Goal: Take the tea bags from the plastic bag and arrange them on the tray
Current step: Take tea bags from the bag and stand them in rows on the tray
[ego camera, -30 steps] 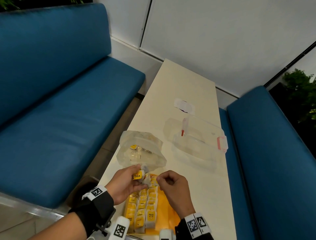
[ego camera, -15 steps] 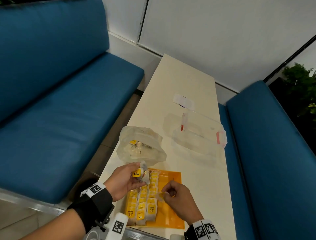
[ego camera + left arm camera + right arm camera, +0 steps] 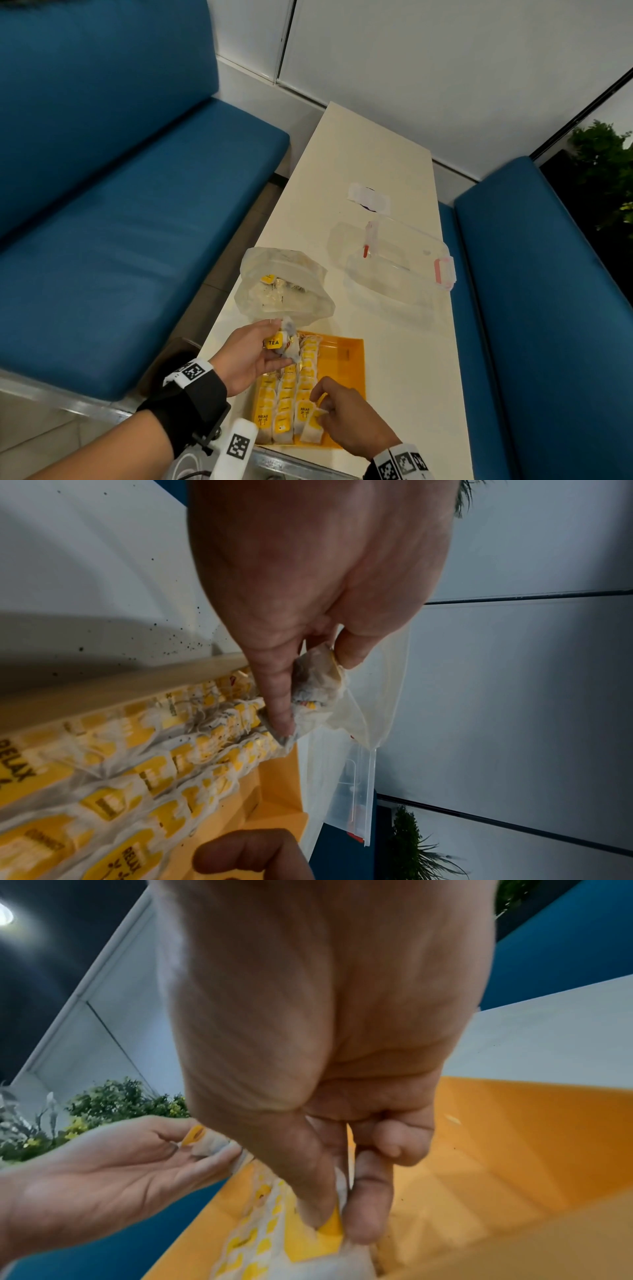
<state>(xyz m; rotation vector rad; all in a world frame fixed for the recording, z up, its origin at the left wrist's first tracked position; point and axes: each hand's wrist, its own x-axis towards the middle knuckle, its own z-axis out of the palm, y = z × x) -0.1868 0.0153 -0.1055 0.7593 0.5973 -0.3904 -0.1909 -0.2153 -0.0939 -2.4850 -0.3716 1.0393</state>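
At the near edge of the cream desk [image 3: 387, 164], an orange tray [image 3: 346, 356] holds rows of yellow-tagged tea bags [image 3: 284, 404] along its left side; its near rim is partly cut off behind the wrists. The right hand [image 3: 349, 421] pinches one tea bag [image 3: 313, 430] between thumb and forefinger at the near end of the rightmost row, low over the tray; whether the bag already rests on the tray floor is hard to make out. The left hand [image 3: 248, 353] grasps a small crumpled bunch of tea bags [image 3: 286, 342], one tag reading TEA, over the tray's far left corner; how many it holds cannot be told. Just beyond the tray stands an open clear plastic bag [image 3: 284, 287] near the desk's left edge, with more tea bags dimly visible through it. Toward the right edge lies a clear plastic container [image 3: 394, 274] with pink latches, its outline faint. Farther on sits a small white paper slip [image 3: 369, 198] over something dark and unreadable. Blue upholstered benches [image 3: 120, 222] flank the desk on both sides, white wall panels [image 3: 428, 68] rise behind, and a green plant [image 3: 606, 161] shows at the far right.
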